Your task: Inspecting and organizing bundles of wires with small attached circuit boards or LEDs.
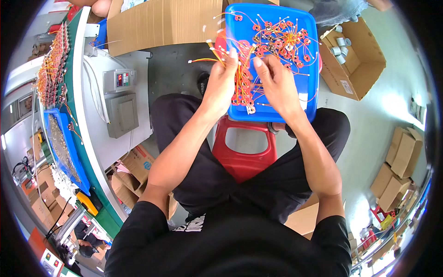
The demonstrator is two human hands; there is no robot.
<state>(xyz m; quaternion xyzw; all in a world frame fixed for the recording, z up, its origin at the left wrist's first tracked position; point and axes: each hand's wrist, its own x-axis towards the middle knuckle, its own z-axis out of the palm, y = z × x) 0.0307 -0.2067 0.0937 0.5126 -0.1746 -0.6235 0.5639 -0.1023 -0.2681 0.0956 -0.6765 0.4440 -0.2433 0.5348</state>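
A blue plastic tray (272,99) lies before me, above a red stool (244,161). Small round red circuit boards (295,44) with thin red, yellow and white wires are heaped in its far right part. Along the tray's left side my left hand (220,85) is closed around a bunch of wired circuit boards (243,83), whose wire ends fan out above my fingers. Close to this bunch on the right is my right hand (279,83), thumb and fingers curled together; what they pinch is too small to make out. Blur covers part of the bunch near my left thumb.
On the left stands a green-topped workbench (99,184) with another pile of wired boards (54,69) and a blue tray of small parts (64,147). A cardboard carton (166,23) lies beyond; an open carton (355,60) holding white rolls stands right.
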